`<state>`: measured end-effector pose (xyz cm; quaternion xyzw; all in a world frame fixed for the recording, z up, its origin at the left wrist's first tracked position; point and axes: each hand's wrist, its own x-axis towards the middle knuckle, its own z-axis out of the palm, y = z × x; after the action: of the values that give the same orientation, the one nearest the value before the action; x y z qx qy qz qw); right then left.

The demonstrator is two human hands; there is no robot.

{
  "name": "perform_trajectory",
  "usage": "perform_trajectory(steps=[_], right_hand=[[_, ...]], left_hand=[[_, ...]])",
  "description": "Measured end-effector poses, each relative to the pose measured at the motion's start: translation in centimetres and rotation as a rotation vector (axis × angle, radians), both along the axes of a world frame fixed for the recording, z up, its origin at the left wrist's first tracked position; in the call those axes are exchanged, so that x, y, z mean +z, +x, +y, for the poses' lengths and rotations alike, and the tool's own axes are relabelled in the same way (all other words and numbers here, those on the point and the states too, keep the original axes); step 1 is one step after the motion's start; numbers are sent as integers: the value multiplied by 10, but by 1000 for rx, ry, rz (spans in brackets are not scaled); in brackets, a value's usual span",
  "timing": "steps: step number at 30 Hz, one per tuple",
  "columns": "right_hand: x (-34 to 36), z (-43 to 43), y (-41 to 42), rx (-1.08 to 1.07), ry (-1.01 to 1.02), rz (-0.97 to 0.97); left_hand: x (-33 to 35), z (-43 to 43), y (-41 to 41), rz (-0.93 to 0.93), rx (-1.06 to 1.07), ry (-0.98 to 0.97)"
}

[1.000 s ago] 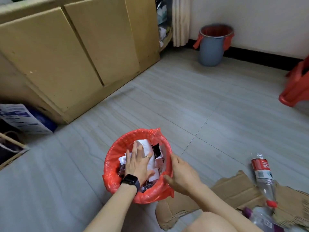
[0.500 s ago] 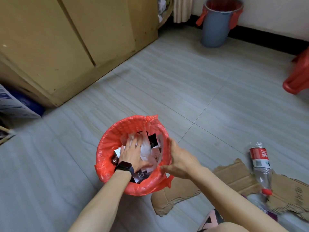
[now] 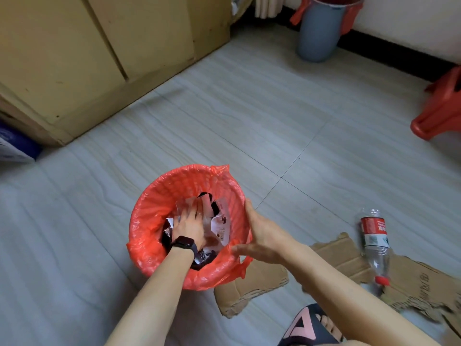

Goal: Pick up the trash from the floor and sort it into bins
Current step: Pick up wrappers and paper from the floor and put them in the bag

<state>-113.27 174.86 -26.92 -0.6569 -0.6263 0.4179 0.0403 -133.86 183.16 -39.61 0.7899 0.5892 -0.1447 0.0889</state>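
A small bin lined with a red plastic bag (image 3: 154,208) stands on the floor right in front of me. Inside it lie crumpled white and dark wrappers (image 3: 219,226). My left hand (image 3: 189,226), with a black watch on the wrist, is down inside the bin and presses flat on the wrappers. My right hand (image 3: 264,236) rests against the bin's right rim, thumb on the near edge of the bag. A clear plastic bottle (image 3: 374,243) with a red label and red cap lies to the right, partly on torn brown cardboard (image 3: 336,258).
A grey bin with a red liner (image 3: 319,33) stands by the far wall. A red plastic stool (image 3: 441,108) is at the right edge. Yellow cabinets (image 3: 99,58) line the left. My foot in a black slipper (image 3: 311,328) is at the bottom.
My left hand has pushed deeper into the bin onto the wrappers. My right hand stayed on the rim. The view tilted down and came closer.
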Motion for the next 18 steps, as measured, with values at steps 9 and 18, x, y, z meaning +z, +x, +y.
perform_trajectory(steps=[9, 18], right_hand=[[12, -5, 2, -10, 46, -72], [33, -20, 4, -16, 57, -145]], left_hand=[[52, -1, -16, -64, -37, -117], [131, -3, -22, -225, -35, -16]])
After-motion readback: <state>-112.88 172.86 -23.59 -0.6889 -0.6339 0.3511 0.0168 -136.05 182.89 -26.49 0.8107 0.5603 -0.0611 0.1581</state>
